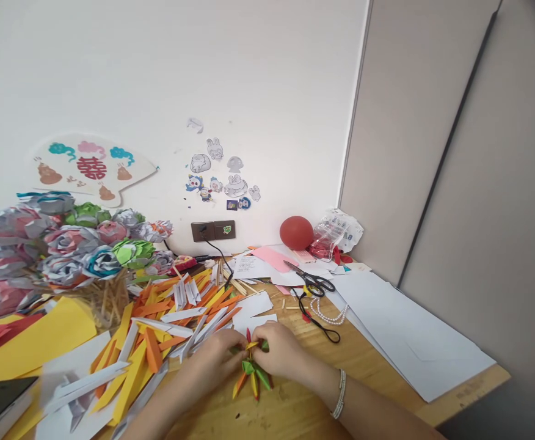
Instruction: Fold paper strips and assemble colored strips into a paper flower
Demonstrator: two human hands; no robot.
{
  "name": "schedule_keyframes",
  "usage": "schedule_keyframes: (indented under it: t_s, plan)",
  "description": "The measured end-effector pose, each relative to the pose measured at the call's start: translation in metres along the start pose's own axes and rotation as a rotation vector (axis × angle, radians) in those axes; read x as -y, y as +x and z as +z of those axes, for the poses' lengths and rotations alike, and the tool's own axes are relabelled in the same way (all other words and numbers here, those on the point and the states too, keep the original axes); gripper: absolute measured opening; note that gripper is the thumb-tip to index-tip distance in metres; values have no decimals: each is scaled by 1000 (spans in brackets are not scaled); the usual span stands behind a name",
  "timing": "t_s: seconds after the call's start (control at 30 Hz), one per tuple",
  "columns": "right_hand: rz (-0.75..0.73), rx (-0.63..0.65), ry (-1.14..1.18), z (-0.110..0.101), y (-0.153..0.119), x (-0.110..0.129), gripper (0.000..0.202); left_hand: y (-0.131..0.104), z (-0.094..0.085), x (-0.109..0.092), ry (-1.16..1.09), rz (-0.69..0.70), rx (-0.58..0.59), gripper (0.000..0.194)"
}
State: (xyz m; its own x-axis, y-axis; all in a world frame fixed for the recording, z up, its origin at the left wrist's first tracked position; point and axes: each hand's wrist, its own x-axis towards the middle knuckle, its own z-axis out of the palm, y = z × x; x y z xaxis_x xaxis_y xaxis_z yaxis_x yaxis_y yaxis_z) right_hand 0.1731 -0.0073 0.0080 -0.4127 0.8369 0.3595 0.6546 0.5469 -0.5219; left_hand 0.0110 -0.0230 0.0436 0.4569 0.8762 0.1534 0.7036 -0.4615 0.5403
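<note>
Near the front of the wooden table, my left hand (217, 357) and my right hand (279, 349) meet around a small folded-paper piece (248, 368). Green, orange and yellow strips fan downward from it, and a red tip pokes up between the hands. Fingers of both hands are closed on its upper part; the fingertips are partly hidden. To the left lies a heap of folded orange, yellow and white paper strips (157, 330). A beaded bracelet circles my right wrist.
Paper flowers (72, 241) crowd the left side, with yellow sheets (52, 336) and a phone (2, 406) in front. Black scissors (311, 281), a bead string (329, 318), a red balloon (296, 233) and white sheets (400, 324) are beyond and right of my hands.
</note>
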Motion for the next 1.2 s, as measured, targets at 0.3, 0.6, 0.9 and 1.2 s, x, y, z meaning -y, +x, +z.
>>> schedule_keyframes:
  t_s: [0.3,0.6,0.9,1.2]
  plan:
    - [-127,70,-92,8,-4,-3,8,0,8,11,105,106,111,22]
    - [-330,73,-143,3,-6,1,5,-4,1,5,-90,11,192,10]
    - [-443,-53,-307,-5,-6,6,7,2,0,19,-636,-146,202,35]
    - [-666,-139,-472,-2,-3,-1,12,7,9,28,-650,-214,141,30]
